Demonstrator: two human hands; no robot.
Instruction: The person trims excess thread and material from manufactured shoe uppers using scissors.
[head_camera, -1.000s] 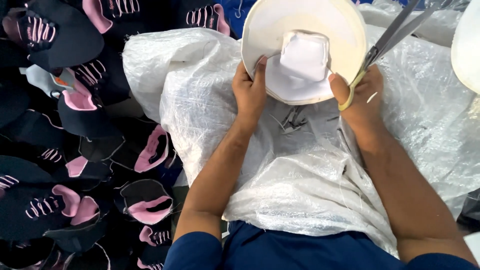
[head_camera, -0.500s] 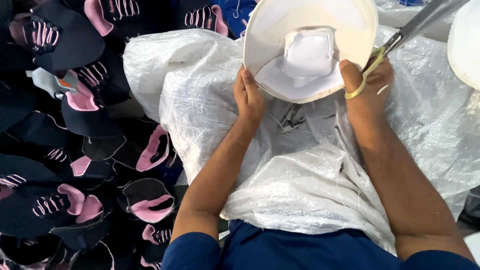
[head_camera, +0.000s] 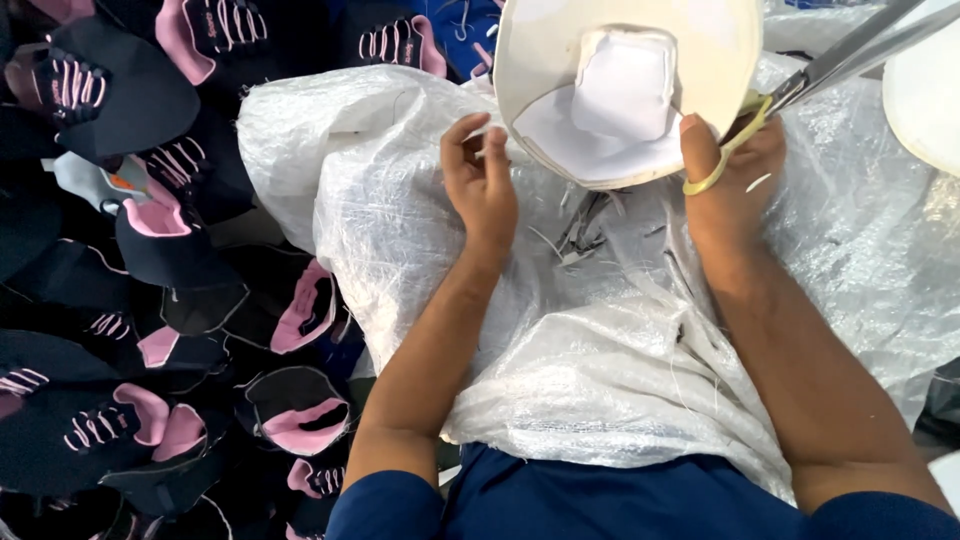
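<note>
Head view shows both of my hands over a white woven sack (head_camera: 600, 350) that lies on my lap. My right hand (head_camera: 735, 185) is clenched around scissors (head_camera: 800, 80) w/ yellow-green handle loops; the thumb presses on the edge of a white cap piece (head_camera: 625, 95), so this hand grasps the tool and also steadies the piece. The blades point up and to the right, away from the piece. My left hand (head_camera: 482, 185) is released: fingers are half curled, just beside the left rim of the cap piece, maybe touching it w/ the fingertips, but I cannot tell for sure. The cap piece is at the top of the picture, above the sack, rim towards me and inner lining visible.

Abt progress: some short thread ends and scraps (head_camera: 585, 225) lie on the sack between my hands, so I judge part of the trimming is done. On my left, a big pile of dark caps w/ pink parts (head_camera: 180, 300) is waiting, approx. many pcs. If these are finished or not, I cannot say.
</note>
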